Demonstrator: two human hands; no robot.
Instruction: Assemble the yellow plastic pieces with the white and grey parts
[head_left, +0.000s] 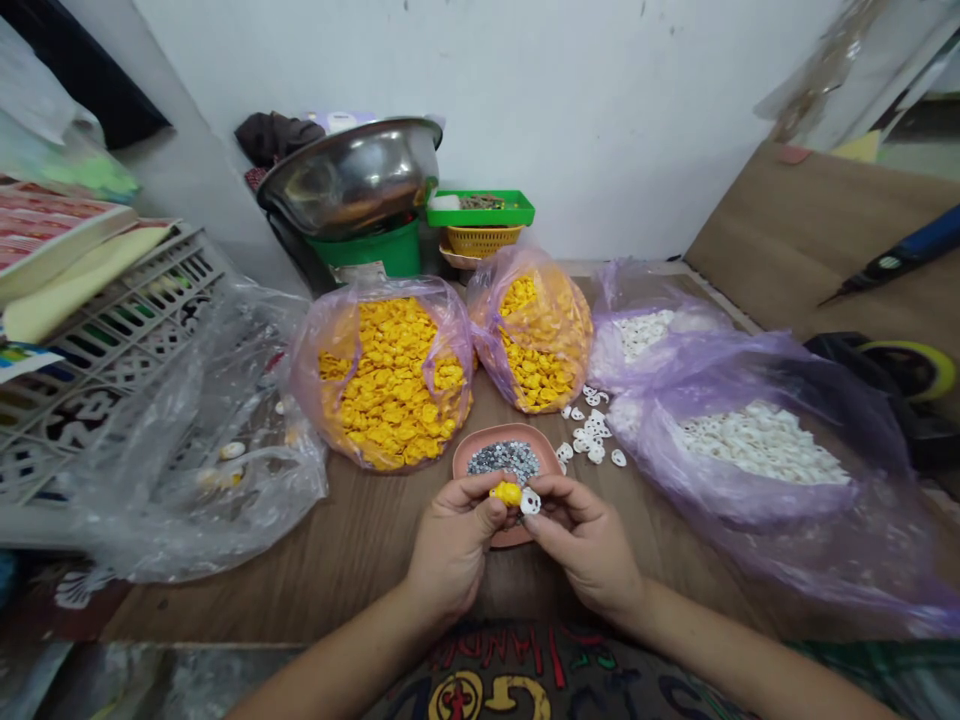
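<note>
Between the fingertips of my left hand [455, 535] is a small yellow plastic piece [506, 493]. My right hand [589, 545] pinches a small white plastic piece with dark holes [530, 501], held against the yellow one. Both hands are closed and meet over a pink tray [551, 460], whose near part they cover. Small silvery metal parts [504, 457] lie in that tray; their exact kind is too small to tell. Several loose white pieces [592, 432] are scattered on the table to the right of the tray.
Two purple-tinted bags of yellow pieces [394, 390] [536, 345] stand behind the tray. To the right lie purple bags of white pieces [765, 445]. A clear plastic bag [247, 500] is at left beside a grey crate [150, 330]. Behind are a metal basin [352, 180] and a green tray [517, 210].
</note>
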